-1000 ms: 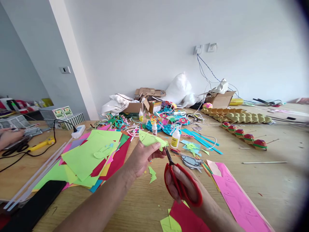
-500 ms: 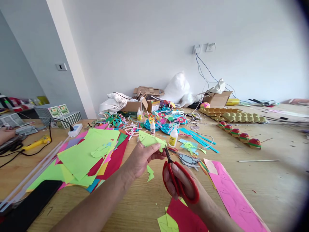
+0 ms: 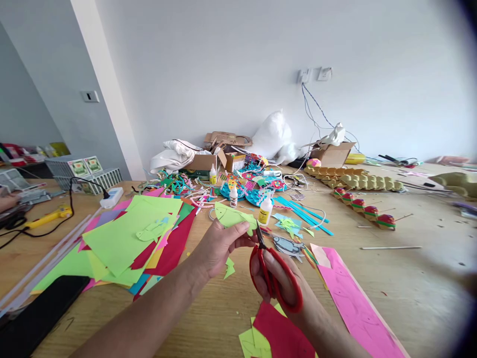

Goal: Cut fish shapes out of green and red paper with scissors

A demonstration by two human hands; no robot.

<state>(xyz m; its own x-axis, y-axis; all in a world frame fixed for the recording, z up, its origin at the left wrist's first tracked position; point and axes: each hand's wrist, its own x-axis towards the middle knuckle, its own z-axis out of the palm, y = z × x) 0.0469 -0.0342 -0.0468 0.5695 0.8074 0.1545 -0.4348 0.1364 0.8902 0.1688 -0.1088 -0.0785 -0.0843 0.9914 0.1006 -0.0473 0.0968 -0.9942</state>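
Note:
My left hand (image 3: 219, 244) pinches a light green paper fish (image 3: 231, 217) between thumb and fingers, with pencil lines marking its head. Red-handled scissors (image 3: 294, 293) are gripped in my right hand (image 3: 281, 278), fingers through the loops. Their dark blades meet the fish at its tail end, at the right. On the table below lies a small green paper scrap (image 3: 229, 268). A grey-blue paper fish (image 3: 286, 246) rests beyond the scissors. Red paper (image 3: 281, 330) with yellow-green pieces lies beneath my right wrist.
Stacked coloured paper (image 3: 122, 233) and a black phone (image 3: 48, 311) lie to the left. Glue bottles (image 3: 265, 211) stand behind my hands. A pink drawn-on strip (image 3: 354, 298) lies at right, egg-carton pieces (image 3: 372, 182) farther back. At the far left edge, another person's hand (image 3: 8, 200) shows.
The view has shifted slightly, so the table things sit a little further left. Both hands keep their hold on the fish and scissors; the blades stay at its tail end.

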